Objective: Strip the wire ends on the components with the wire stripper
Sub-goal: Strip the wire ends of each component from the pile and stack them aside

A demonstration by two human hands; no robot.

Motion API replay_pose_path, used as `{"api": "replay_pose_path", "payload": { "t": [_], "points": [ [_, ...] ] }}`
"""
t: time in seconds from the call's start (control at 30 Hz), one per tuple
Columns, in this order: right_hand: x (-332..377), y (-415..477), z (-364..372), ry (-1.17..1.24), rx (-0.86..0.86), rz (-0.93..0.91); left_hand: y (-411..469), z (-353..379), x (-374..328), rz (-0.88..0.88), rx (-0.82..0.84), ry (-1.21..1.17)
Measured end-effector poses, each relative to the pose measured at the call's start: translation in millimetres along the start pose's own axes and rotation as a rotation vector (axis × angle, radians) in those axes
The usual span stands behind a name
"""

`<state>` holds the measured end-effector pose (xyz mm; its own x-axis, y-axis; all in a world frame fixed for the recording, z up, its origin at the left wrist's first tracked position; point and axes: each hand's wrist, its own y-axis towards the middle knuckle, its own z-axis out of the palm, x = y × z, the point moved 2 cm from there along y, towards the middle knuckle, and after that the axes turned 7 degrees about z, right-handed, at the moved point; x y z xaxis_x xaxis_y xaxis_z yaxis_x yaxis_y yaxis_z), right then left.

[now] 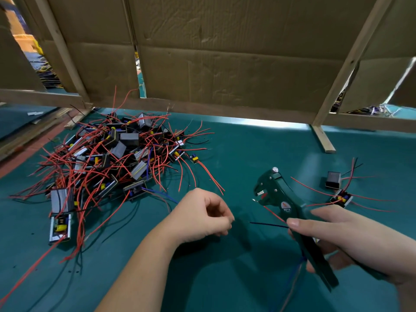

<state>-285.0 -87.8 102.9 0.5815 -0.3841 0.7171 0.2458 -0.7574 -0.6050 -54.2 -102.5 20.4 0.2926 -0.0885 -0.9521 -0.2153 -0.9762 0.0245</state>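
Note:
My right hand [351, 235] grips the handles of the green wire stripper [279, 197], whose jaws point up and to the left. A red wire [273, 213] and a dark wire [267, 224] stick out leftward from under its thumb, and blue wires [300, 263] hang below the hand. The component they belong to is hidden. My left hand [202, 216] hovers left of the dark wire's tip with its fingers curled and thumb against fingertips; nothing shows between them. A big pile of black components with red wires [108, 158] lies at the left.
Two separate components [333, 180] [342, 198] with red wires lie right of the stripper. Another component [60, 226] lies open at the pile's near edge. A cardboard wall [225, 64] on a wooden frame [324, 140] closes the back of the green mat [236, 154].

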Motion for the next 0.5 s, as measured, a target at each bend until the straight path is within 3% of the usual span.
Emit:
{"api": "replay_pose_path", "payload": {
  "t": [0.2,0.4,0.5],
  "points": [
    [0,3,-4,-0.183,0.089,0.024,5,4,3,0.110,0.005,0.355],
    [-12,-12,-18,-0.511,-0.029,0.108,15,-10,20,0.071,-0.322,0.303],
    [-25,-17,-41,-0.494,-0.179,0.126,15,-11,25,0.023,-0.424,0.135]
  ]
}}
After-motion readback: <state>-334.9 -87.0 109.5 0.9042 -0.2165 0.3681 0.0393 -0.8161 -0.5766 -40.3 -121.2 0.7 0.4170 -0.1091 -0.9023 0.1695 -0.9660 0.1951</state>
